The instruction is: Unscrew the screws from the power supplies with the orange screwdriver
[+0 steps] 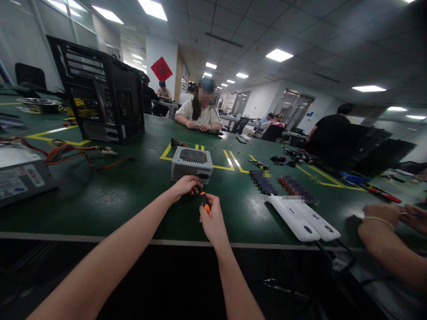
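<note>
Our two forearms [113, 249] lead to the right hand [212, 216], gripping one orange-black screwdriver [204, 201], and the left hand [185, 186], whose pinch we cannot tell; one power supply [191, 162] sits just beyond. Leftward, one labelled unit [28, 178]; rightward, two white devices [292, 218]: print illegible.

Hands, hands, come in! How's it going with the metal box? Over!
Right hand gripping screwdriver. Left hand near its tip, close to silver metal box. Two white devices off to the right, out of the way.

Slim, bare forearms [125, 246] narrow toward bare hands [214, 222], finger details seemingly blurred.
</note>
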